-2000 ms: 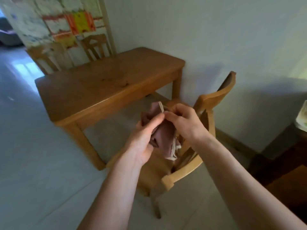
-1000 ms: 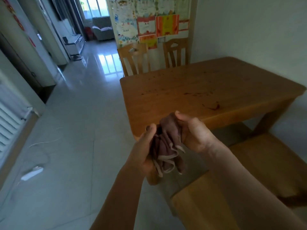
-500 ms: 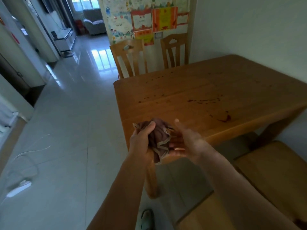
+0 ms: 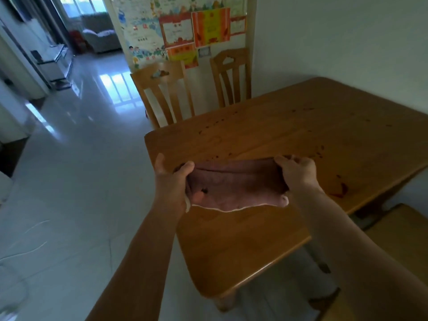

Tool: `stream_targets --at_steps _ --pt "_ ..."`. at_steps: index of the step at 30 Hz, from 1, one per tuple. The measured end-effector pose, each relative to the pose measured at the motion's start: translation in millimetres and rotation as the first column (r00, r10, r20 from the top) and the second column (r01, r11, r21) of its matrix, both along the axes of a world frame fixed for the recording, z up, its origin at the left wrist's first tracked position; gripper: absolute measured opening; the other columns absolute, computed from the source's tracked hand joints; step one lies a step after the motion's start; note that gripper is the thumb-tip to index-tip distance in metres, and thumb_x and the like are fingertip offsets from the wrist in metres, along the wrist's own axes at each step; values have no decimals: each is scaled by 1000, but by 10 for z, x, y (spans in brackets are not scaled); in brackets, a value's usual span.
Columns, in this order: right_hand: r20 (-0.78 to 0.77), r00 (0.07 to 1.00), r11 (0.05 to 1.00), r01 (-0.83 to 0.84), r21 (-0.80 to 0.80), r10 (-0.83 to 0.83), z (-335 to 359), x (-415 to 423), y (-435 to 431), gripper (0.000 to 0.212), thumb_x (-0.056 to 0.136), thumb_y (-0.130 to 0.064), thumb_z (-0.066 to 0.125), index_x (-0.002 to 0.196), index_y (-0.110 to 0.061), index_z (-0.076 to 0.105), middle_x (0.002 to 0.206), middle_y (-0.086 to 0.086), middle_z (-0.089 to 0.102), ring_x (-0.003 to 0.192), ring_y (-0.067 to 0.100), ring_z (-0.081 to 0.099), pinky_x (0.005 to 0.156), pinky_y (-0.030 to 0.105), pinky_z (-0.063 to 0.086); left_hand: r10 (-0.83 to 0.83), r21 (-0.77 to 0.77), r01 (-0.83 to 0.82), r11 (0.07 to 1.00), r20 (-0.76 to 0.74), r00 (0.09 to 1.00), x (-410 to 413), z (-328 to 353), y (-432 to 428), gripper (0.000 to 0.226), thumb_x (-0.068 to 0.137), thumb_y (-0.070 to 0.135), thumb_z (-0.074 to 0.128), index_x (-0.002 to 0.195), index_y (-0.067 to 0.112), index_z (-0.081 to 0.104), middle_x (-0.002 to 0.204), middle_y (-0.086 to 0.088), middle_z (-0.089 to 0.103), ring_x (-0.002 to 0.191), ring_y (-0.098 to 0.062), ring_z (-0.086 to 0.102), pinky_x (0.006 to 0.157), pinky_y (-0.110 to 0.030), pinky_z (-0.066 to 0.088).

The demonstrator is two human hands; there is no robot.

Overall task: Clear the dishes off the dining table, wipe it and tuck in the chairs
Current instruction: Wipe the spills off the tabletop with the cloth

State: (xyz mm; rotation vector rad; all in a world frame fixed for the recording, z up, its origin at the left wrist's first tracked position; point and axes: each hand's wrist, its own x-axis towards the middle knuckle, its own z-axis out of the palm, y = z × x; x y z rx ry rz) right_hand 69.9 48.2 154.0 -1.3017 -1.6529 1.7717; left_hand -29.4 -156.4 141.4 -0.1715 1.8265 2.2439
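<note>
Item: 1 mauve cloth (image 4: 236,186), white-edged, stretched flat between my hands above the near end of the wooden dining table (image 4: 301,135). My left hand (image 4: 172,179) pinches its left end; my right hand (image 4: 297,172) clenches its right end. Table top: dark red spots and smears (image 4: 340,188), no dishes. 2 wooden chairs (image 4: 162,93) at the far end; 1 chair seat (image 4: 398,230) at my right.

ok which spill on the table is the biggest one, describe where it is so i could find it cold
Start at the wooden table against the white wall and follow its near long edge to the right, past the right hand holding the cloth. The dark red smear sits just inside that edge. Unlike the scattered small specks farther across the top, it is one long curved streak.
</note>
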Motion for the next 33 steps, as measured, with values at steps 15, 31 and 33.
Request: stream_targets --at_steps 15,31,33 --pt "172 976 749 -214 627 134 149 -227 798 14 99 -13 53 106 -12 66 96 2 61 86 17 57 58 18 40 -520 -752 139 644 -297 801 -848 180 360 22 93 19 64 113 12 69 100 -5 73 92 -20 70 82 -39 59" --pt "-25 868 835 -468 291 495 -256 -1105 2317 48 99 -53 41 94 -7 54 82 2 60 67 5 63 57 20 49 -493 -285 467 837 -21 870 -674 60 2980 50 94 54 46 113 13 66 105 -6 71 95 -22 69 68 -29 58" --pt "-6 820 782 -543 305 572 -262 -1163 2536 50 93 -59 51 98 -10 54 90 3 62 74 6 66 63 23 56 -515 -155 515 843 46 856 -638 84 3357 69 90 68 33 117 14 67 110 -9 70 98 -24 70 74 -34 61"
